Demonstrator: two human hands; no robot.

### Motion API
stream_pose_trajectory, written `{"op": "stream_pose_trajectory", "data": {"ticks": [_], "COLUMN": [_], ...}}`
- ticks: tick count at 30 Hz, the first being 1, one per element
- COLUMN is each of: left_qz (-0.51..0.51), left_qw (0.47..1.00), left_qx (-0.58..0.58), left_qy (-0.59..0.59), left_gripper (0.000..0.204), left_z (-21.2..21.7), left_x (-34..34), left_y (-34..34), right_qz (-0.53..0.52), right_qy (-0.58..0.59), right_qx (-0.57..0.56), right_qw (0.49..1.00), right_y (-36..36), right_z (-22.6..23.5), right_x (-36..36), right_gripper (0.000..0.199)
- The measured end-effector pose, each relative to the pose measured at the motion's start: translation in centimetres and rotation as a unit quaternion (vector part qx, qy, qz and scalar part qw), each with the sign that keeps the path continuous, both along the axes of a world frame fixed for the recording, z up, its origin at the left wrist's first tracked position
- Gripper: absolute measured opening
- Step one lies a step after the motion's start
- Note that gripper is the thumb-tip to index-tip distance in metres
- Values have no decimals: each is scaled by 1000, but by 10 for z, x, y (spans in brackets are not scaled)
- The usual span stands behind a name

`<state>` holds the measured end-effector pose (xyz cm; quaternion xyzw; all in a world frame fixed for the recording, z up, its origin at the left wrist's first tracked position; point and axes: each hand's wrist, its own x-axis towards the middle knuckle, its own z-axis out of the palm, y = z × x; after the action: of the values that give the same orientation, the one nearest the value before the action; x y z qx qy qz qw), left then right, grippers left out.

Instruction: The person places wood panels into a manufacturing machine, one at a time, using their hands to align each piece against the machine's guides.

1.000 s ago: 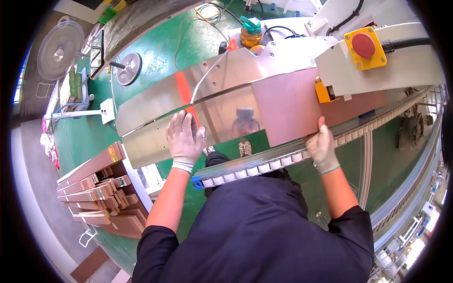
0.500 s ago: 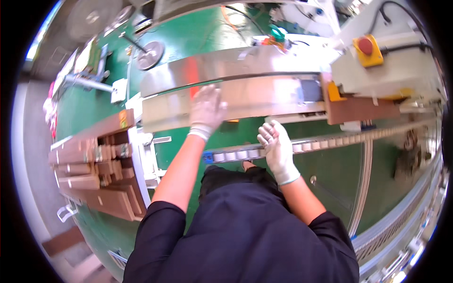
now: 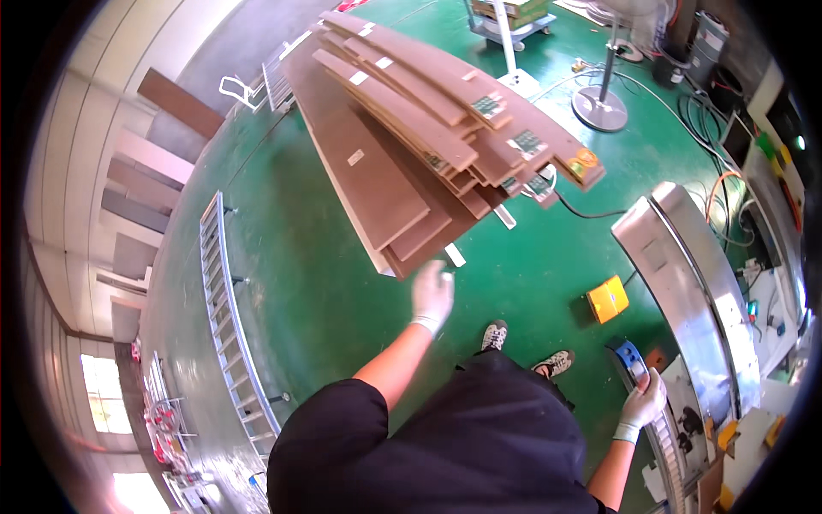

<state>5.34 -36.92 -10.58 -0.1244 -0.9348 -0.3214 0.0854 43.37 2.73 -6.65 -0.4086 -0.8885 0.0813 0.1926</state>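
Both my hands wear white gloves. My left hand [image 3: 432,295] is empty, its fingers loosely extended, just short of the near end of a stack of long brown boards [image 3: 394,184]. The boards lie fanned on one another, some with white labels, and several ends carry greenish stickers. At the lower right, my right hand [image 3: 644,401] is over the narrow roller rail [image 3: 664,450] near its blue end piece [image 3: 628,353]. Its fingers are slightly bent with nothing visible in them; whether they touch the rail I cannot tell.
A metal-topped machine bed [image 3: 685,283] curves along the right, with a yellow foot-pedal box [image 3: 608,299] on the green floor beside it. A round stand base [image 3: 599,109] and cables stand beyond the boards. A long roller frame [image 3: 229,325] lies to the left.
My view has swung left from the machine bed to the board stack. My left hand has gone from over the bed to near the boards; my right hand remains by the roller rail.
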Motion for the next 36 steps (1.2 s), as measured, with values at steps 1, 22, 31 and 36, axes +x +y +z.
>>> {"op": "stream_pose_trajectory", "data": {"ticks": [1, 22, 31, 36], "left_qz": [96, 270, 275, 171], "left_qw": [994, 725, 771, 777], "left_qx": [43, 451, 479, 416], "left_qy": [-28, -445, -317, -441], "left_gripper": [34, 28, 22, 21], "left_z": [-19, -54, -68, -49], "left_x": [-20, -170, -146, -55], "left_y": [-40, -185, -152, -104], "right_qz": [-16, -59, -13, 95], "right_qy": [1, -35, -67, 130], "right_qx": [10, 71, 27, -372], "right_qw": [1000, 995, 997, 914], "right_y": [3, -39, -47, -107], "right_z": [-7, -18, -3, 5], "right_x": [2, -100, -120, -166], "right_gripper": [38, 26, 27, 28]}}
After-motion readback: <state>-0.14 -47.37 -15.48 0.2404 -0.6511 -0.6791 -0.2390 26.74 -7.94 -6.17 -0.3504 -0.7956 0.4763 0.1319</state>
